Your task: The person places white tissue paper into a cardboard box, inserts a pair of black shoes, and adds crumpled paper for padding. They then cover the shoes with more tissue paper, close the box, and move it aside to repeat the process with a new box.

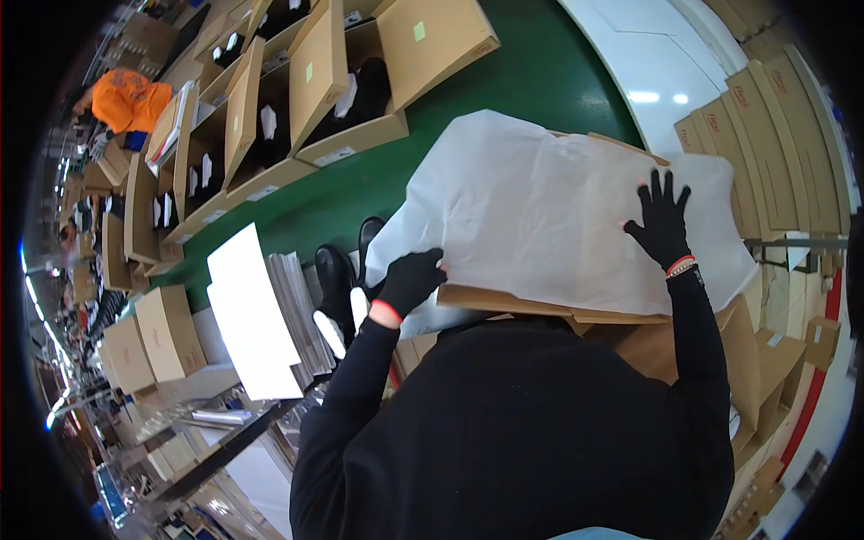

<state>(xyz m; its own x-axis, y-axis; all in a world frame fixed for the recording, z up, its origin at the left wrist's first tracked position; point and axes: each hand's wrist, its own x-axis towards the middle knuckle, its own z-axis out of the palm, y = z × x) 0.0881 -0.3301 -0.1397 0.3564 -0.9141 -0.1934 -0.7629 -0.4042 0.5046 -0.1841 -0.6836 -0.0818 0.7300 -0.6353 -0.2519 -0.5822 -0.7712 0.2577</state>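
Lying over tan cardboard (pixel 490 299) and past its ends, the white paper sheet (pixel 531 207) leaves green surface (pixel 558 63) between itself and the open boxes (pixel 369 137). Black boots (pixel 335 274) sit near its left corner; flat cartons (pixel 765 148) crowd its right end. The left hand (pixel 411 281) pinches the near edge; the right hand (pixel 662 223) spreads wide on top. Thin and translucent, the sheet is creased.
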